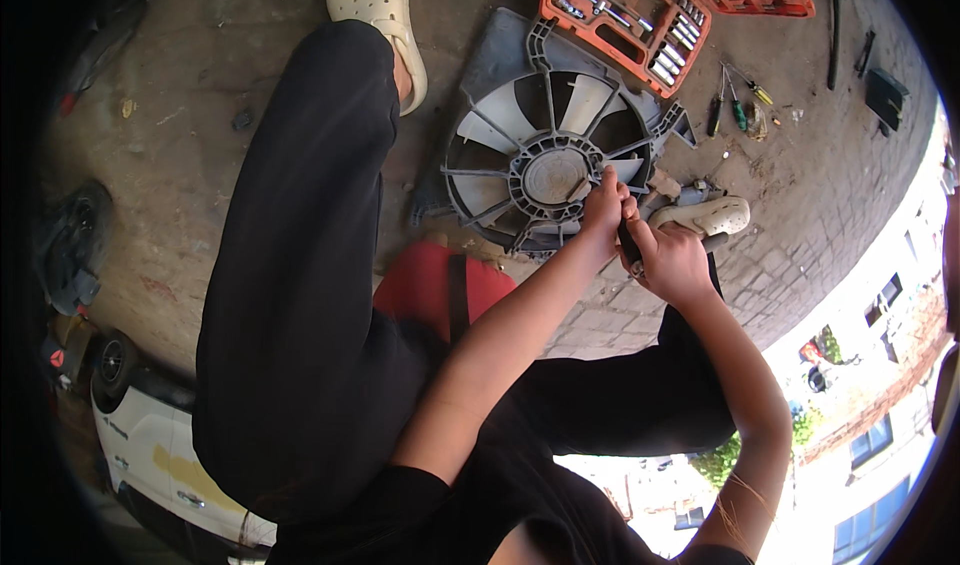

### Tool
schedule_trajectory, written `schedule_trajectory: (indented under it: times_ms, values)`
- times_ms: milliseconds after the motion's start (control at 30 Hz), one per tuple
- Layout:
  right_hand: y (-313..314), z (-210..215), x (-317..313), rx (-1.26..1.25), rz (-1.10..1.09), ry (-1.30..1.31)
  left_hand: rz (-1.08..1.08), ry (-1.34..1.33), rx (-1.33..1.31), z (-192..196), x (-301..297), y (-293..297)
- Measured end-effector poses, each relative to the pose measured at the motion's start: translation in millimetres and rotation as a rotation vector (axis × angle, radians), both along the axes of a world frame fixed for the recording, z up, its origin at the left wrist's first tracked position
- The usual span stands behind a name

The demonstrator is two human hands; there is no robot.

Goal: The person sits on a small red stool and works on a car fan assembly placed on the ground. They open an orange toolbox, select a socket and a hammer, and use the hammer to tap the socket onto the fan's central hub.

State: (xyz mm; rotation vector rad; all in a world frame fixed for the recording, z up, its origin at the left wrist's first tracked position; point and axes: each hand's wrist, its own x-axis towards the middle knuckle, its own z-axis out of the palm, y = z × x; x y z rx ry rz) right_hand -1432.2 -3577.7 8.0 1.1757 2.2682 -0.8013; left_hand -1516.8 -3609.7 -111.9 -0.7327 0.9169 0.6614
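A radiator cooling fan [555, 175] with pale blades in a grey plastic shroud lies on the ground between my feet. My left hand [603, 213] is closed beside the fan's hub, round the upper part of a dark-handled hand tool [630, 245]. Just below and to the right, my right hand [675, 265] is closed on the same tool, close to its metal end. A second dark, handle-like end [715, 242] sticks out past the right knuckles. My fingers cover most of the tool, so its exact kind cannot be made out.
An orange socket set case [625, 50] lies open beyond the fan. Several screwdrivers [738, 115] rest to its right, near a dark box [886, 100]. A red seat [410, 285] is under me. A white vehicle [165, 445] shows at lower left.
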Motion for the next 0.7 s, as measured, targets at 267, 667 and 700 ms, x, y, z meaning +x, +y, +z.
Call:
schedule_trajectory:
  times_ms: [267,667,700]
  values:
    - [14.1,15.3,9.9,0.068,0.253,0.065,0.18,-0.049,0.087,-1.7,8.7,-2.3]
    - [7.2,6.6,-21.9,0.232,0.09,-0.126,0.523,-0.232,0.028,2.9,12.0,5.8]
    - [4.2,5.4,-21.9,0.233,0.105,-0.134,0.538,-0.249,0.022,1.5,11.4,4.8]
